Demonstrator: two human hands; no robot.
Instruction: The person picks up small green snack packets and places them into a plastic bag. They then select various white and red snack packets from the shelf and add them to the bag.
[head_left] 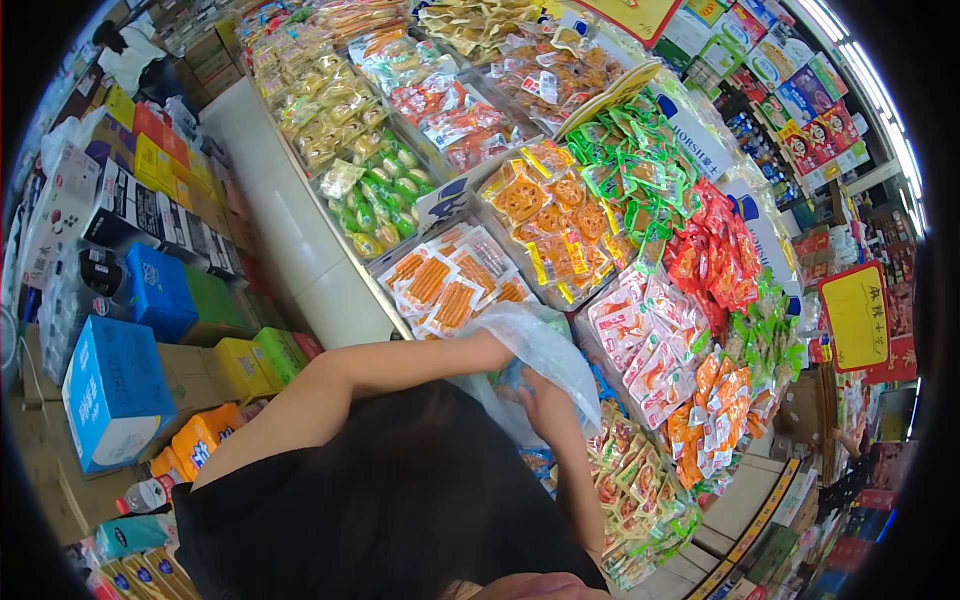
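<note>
A thin, clear plastic bag (565,362) hangs between my hands over the snack bins. My left hand (492,348) reaches in from the left; the bag covers it past the wrist, so its fingers are hidden. On the other side, my right hand (547,408) has its fingers bent against the bag and grips it. Blue-wrapped packets (540,462) show partly beneath the bag. Just beyond my left hand lie packs of orange-brown sticks (440,295). Pink-and-white packets (645,335) are heaped to the right of the bag.
Yellow-edged snack packs (560,225), green packets (630,170) and red packets (715,250) fill neighbouring bins. Stacked boxes (120,395) line the left side. A yellow sign (855,315) stands at right. Another person (130,55) is far off at upper left.
</note>
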